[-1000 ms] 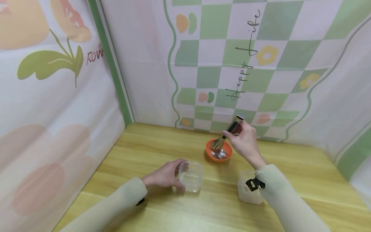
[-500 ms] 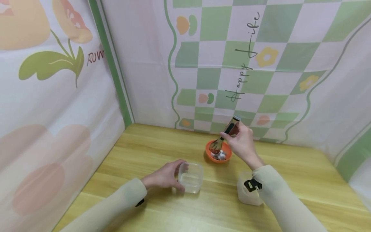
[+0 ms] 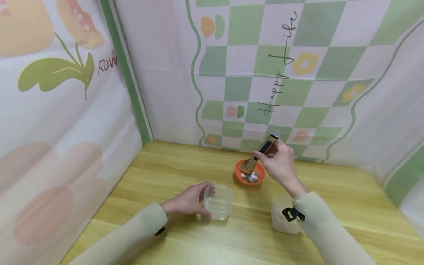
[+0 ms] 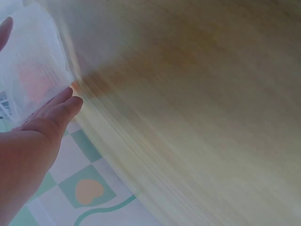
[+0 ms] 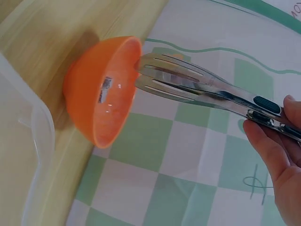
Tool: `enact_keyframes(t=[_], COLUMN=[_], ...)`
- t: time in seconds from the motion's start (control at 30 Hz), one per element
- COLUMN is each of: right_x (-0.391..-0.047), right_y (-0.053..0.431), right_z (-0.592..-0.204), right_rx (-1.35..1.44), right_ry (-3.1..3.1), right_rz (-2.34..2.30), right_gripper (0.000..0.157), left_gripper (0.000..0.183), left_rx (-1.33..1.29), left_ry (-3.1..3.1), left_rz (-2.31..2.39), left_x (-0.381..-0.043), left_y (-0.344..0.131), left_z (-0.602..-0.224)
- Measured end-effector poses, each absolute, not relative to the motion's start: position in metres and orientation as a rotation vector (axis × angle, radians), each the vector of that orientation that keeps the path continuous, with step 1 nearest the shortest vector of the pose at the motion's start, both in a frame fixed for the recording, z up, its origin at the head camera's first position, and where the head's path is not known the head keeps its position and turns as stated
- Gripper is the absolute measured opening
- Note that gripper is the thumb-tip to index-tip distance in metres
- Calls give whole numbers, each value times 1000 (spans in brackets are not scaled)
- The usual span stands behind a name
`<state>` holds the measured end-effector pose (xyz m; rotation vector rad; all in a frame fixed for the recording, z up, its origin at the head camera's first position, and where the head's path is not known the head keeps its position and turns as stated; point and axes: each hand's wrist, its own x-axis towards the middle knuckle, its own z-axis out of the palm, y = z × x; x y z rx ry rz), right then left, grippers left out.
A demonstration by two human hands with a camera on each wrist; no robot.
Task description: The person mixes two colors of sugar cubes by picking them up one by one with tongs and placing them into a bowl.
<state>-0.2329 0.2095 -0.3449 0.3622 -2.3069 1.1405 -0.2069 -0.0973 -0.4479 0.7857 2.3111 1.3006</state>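
My left hand (image 3: 187, 200) holds the side of a square clear plastic container (image 3: 219, 203), its thumb at the near side and fingers at the far side. In the left wrist view the container (image 4: 37, 52) lies between thumb and fingers. Tilted metal tongs (image 3: 266, 145) with dark grip inserts are pinched in my right hand (image 3: 281, 163). Their slotted heads are down at an orange bowl (image 3: 260, 169) with several white and grey pebble-like pieces (image 3: 250, 177) inside. The right wrist view shows the tong heads (image 5: 169, 77) at the rim of the bowl (image 5: 84, 89), whose contents are mostly hidden there.
A second translucent container (image 3: 281, 222) stands under my right forearm, partly covered by the sleeve and the black wrist strap (image 3: 291, 214). The wooden table (image 3: 185, 165) ends at a checked curtain (image 3: 243, 88) behind the bowl and a floral one on the left.
My right hand with the tongs has shifted slightly left, then back right, the tong heads staying over the bowl. The left hand and its container have stayed in place.
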Motion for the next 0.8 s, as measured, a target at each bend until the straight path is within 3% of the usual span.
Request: enact_keyframes(t=[0.4, 0.8], right_x=[-198, -163], right_y=[217, 224], right_z=[-327, -314], right_rx=[420, 477], right_ry=[-2285, -2192], right_rz=[1131, 1090], right_gripper=[24, 31], left_gripper=[92, 90], left_rx=[780, 779], left_ry=[2299, 2301], left_rz=[1323, 1316], left_x=[-207, -206], left_y=[-97, -98], left_z=[-451, -449])
